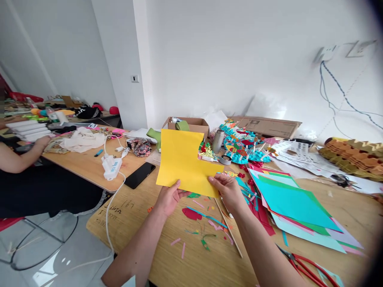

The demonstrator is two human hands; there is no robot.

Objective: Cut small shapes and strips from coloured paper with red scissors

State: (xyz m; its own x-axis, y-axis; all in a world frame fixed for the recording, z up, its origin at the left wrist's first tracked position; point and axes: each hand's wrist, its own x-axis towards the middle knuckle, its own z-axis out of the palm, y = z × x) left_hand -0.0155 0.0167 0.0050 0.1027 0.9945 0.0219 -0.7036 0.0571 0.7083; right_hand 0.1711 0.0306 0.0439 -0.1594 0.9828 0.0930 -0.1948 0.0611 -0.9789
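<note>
Both hands are on the yellow sheet (179,159) here, and it's up off the wooden table (134,243), tilted to face the wearer, right at the centre of our clock, with twelve toward the wall! The left hand (170,199) has it at six o'clock, thumb over the lower edge, fingers tucked behind. The right hand (229,192) pinches the lower corner at four, thumb flat on the front, and look at that sheet: a piece is missing from its upper right, leaving a stepped edge! Down at six, below the paper, lies a red cutout (192,214) among coloured scraps, and a thin wooden stick (229,229) slants away at five. Out at four, red-handled scissors (308,265) rest near the wearer's right forearm. Between three and four, a fanned stack of coloured paper (299,201), turquoise on top! Round to two: a metal flask (218,141), with turquoise paper craft pieces (236,141) crowded just beside it. A cardboard box (196,126) sits at twelve, partly hidden by the sheet. Over between eight and nine, a black phone (140,175); at nine, a white power strip (112,167); and well beyond it, a co-worker's hand (44,141) beside white bundles (30,130).
</note>
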